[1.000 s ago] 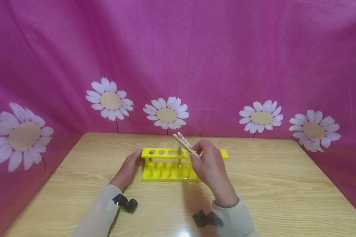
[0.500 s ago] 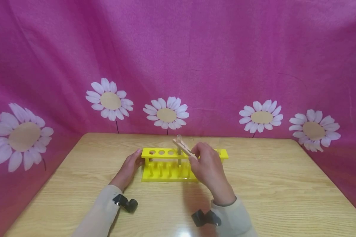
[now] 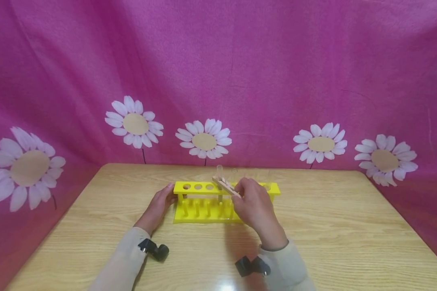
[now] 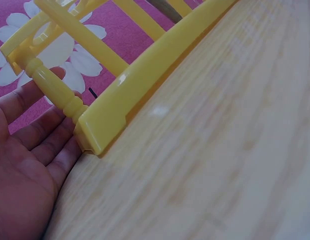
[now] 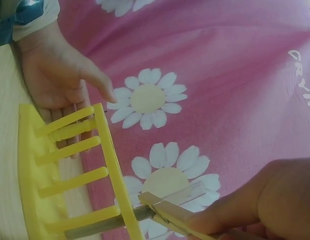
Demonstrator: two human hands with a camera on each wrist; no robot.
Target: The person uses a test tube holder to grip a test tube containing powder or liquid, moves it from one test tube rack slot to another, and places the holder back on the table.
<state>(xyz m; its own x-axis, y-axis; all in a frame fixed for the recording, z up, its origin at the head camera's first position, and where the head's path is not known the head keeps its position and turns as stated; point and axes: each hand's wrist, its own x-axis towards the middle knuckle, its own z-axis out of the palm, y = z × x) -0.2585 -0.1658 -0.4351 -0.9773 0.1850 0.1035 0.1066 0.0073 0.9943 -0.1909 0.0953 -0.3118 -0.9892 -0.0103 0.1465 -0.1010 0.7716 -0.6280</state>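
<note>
A yellow test tube rack point(image 3: 200, 220) stands on the table, its row of holes facing up. My left hand point(image 3: 158, 204) is at the rack's left end; in the left wrist view its fingers point(image 4: 40, 131) extend behind the turned end post. My right hand point(image 3: 256, 202) grips a wooden test tube holder point(image 3: 227, 186) by its near end. The holder's jaws are around a clear glass test tube point(image 5: 187, 194), close above the rack's top bar. This tube stands upright in a middle hole, with dark grey contents in its lower part. My right hand hides the rack's right part.
Faint clear rims of other test tubes point(image 3: 234, 171) show behind my right hand. Several upright yellow pegs point(image 3: 197, 208) rise from the rack's base. A pink cloth point(image 3: 262, 81) with daisies hangs behind the wooden table point(image 3: 335, 226).
My right hand has lowered the wooden holder from the test tube's mouth down to just above the rack's top bar. My left hand and the rack have stayed put.
</note>
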